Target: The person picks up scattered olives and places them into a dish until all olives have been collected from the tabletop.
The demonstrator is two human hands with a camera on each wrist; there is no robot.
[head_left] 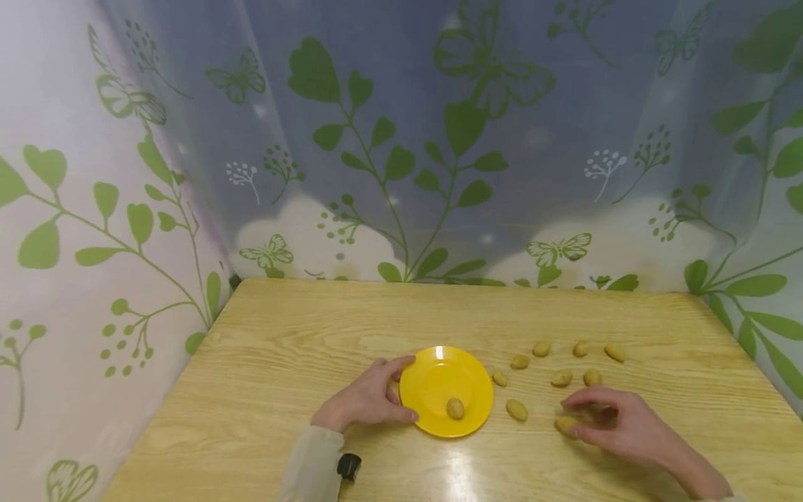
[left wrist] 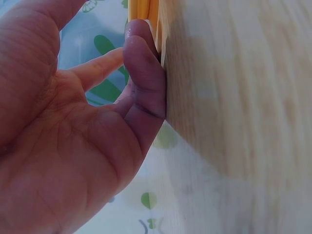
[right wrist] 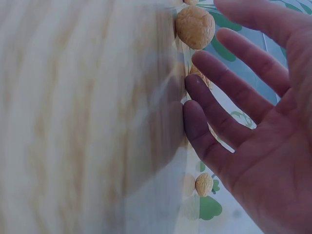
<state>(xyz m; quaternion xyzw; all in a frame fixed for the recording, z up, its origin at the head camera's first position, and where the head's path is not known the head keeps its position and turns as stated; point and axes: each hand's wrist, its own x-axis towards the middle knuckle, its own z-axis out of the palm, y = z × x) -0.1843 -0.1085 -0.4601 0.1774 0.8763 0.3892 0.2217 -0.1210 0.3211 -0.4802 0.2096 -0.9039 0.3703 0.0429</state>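
Note:
My left hand point(head_left: 370, 397) holds the left rim of a round yellow plate point(head_left: 439, 427), index finger at the upper side and thumb lower down. One small yellow-brown potato point(head_left: 455, 408) lies on the plate. In the left wrist view the plate point(left wrist: 142, 9) shows only as a thin edge beyond the fingers. My right hand point(head_left: 627, 422) is around a potato point(head_left: 565, 424) on the table, thumb tip close beside it and index finger above. In the right wrist view the right hand's fingers point(right wrist: 224, 78) are spread and fairly straight, near a potato point(right wrist: 195, 28).
Several more potatoes lie scattered right of the plate, including one by its rim point(head_left: 499, 377), one nearer point(head_left: 517, 410) and one far right point(head_left: 615, 352). The wooden table point(head_left: 301, 328) meets a leaf-patterned curtain point(head_left: 389, 139) at the back and sides.

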